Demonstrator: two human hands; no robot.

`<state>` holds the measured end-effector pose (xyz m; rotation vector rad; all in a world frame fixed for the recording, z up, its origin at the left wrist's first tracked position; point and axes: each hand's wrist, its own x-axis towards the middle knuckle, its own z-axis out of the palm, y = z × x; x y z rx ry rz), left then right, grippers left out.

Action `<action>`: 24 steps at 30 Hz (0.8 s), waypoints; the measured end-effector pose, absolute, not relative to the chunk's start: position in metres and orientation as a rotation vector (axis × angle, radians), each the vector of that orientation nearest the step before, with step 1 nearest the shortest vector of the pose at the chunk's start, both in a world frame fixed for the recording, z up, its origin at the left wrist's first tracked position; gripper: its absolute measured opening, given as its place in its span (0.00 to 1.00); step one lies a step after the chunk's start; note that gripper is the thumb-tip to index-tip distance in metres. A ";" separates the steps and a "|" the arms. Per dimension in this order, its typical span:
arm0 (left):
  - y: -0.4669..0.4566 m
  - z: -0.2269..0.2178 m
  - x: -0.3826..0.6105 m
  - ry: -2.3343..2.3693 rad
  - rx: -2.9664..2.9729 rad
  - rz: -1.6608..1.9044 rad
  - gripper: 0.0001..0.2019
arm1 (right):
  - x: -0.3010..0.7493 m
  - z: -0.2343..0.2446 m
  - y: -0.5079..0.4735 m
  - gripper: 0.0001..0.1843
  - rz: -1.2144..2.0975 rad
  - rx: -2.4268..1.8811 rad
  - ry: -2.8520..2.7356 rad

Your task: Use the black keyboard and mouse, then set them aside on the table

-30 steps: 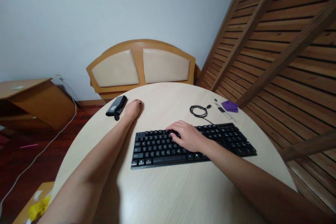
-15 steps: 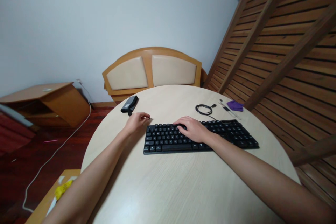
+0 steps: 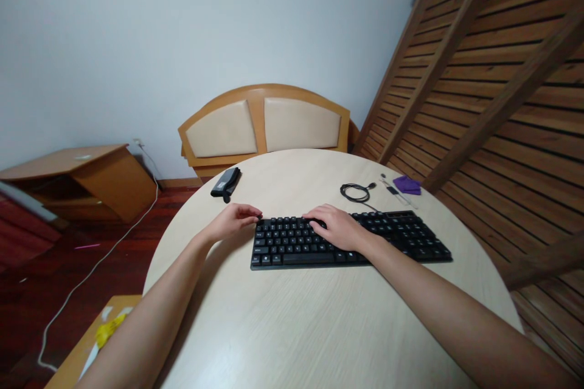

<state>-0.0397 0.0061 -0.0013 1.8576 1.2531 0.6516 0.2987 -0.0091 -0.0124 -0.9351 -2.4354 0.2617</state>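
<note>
A black keyboard [image 3: 301,258] lies flat on the round pale table [image 3: 283,328], its long side towards me. At its top left corner is my left hand [image 3: 233,221], thumb and index finger pinched around a small dark piece that I cannot make out. My right hand [image 3: 336,228] rests on the middle of the keyboard, fingers stretched towards its back edge and thumb apart on the keys. It covers several keys. A coiled black cable [image 3: 356,192] with a plug lies behind the keyboard.
A dark folded pouch [image 3: 227,182] lies at the table's back left. A purple cloth [image 3: 407,185] and a thin clear tool [image 3: 396,190] lie at the back right. Beyond stand a padded headboard [image 3: 263,121] and slatted wooden boards [image 3: 483,85]. A white cord [image 3: 95,264] runs along the floor.
My left hand has moved down and slightly right, bringing its pinched fingers to the keyboard's top left corner. The right hand stays on the keyboard.
</note>
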 end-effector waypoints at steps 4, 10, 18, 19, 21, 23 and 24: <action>0.003 0.002 -0.038 1.279 1.943 0.601 0.18 | 0.298 -0.011 -0.010 0.16 0.268 -0.930 -2.437; -0.006 0.019 -0.032 1.325 2.382 0.463 0.13 | 0.298 -0.011 -0.011 0.16 0.259 -0.937 -2.441; -0.011 0.021 -0.025 1.368 2.684 0.331 0.11 | 0.296 -0.011 -0.010 0.16 0.272 -0.927 -2.427; -0.010 0.020 -0.026 1.370 2.680 0.334 0.11 | 0.296 -0.011 -0.010 0.16 0.272 -0.924 -2.427; -0.007 0.019 -0.028 1.353 2.657 0.357 0.10 | 0.296 -0.011 -0.009 0.16 0.264 -0.926 -2.428; -0.004 0.017 -0.030 1.325 2.622 0.394 0.10 | 0.297 -0.012 -0.009 0.16 0.253 -0.934 -2.434; -0.003 0.016 -0.031 1.310 2.601 0.411 0.10 | 0.297 -0.013 -0.008 0.16 0.248 -0.939 -2.437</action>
